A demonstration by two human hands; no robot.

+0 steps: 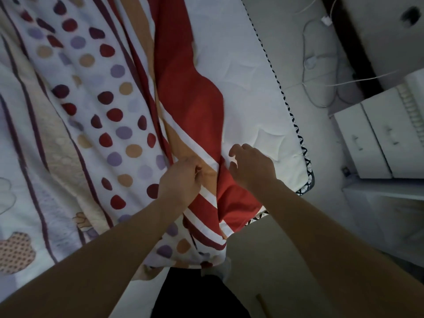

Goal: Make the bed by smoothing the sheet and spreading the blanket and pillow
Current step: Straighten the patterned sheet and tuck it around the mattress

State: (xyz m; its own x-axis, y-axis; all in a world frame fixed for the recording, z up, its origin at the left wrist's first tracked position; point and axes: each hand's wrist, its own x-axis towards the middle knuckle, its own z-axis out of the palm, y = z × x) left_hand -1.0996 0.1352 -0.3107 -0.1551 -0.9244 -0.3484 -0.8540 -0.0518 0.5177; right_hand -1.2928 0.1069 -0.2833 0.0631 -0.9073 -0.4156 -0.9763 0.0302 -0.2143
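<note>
1. Head view: your left hand (181, 180) pinches the bunched sheet (96, 115) at centre; your right hand (251, 167), fingers spread, holds nothing.
2. Mattress (247, 72) lies bare toward 1 o'clock; smoothing looks barely begun, blanket and pillow unseen.

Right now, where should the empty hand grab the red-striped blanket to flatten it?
Probably pinch the blanket by its red edge near the right hand, coming from the bare mattress side. That edge lies free and bunched; the left hand grips the fold beside it.
</note>
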